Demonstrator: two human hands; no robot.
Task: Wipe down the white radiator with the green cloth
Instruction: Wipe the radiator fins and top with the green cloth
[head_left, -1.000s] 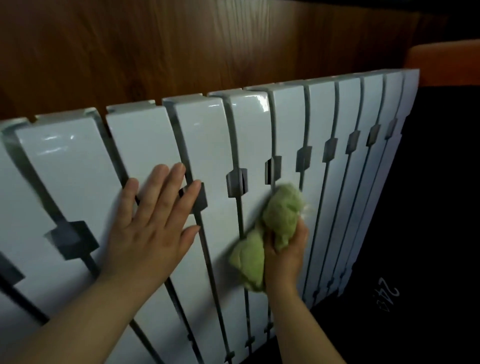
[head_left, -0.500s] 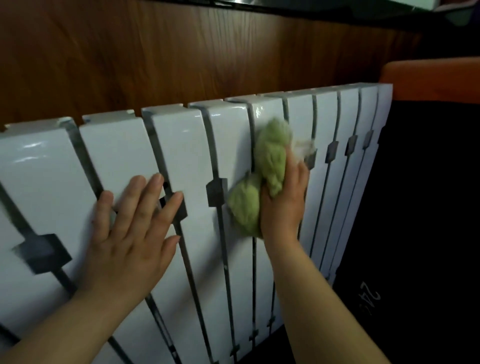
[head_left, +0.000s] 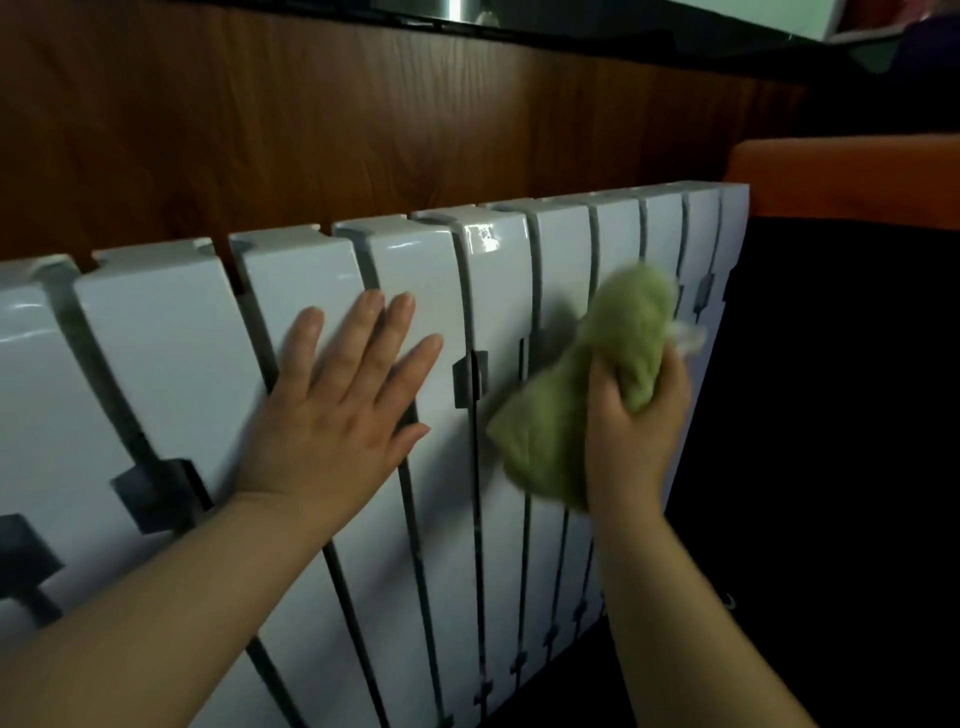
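The white radiator (head_left: 171, 332) spans the view, its vertical fins running from the far left to the right end. My left hand (head_left: 337, 410) lies flat on the middle fins with straight, spread fingers. My right hand (head_left: 639, 431) grips the bunched green cloth (head_left: 587, 384) and holds it against the fins near the radiator's right end. The cloth is motion-blurred, one lobe above my fingers and one hanging to the left of my wrist.
A brown wood-panelled wall (head_left: 311, 119) rises behind the radiator. An orange edge (head_left: 841, 176) sits just past the radiator's right end, with a dark surface (head_left: 841, 415) below it. A dark ledge (head_left: 571, 26) runs along the top.
My right hand swept the cloth up the middle fins, then across to the right-hand fins. My left hand shifted up and right along the fins, staying flat.
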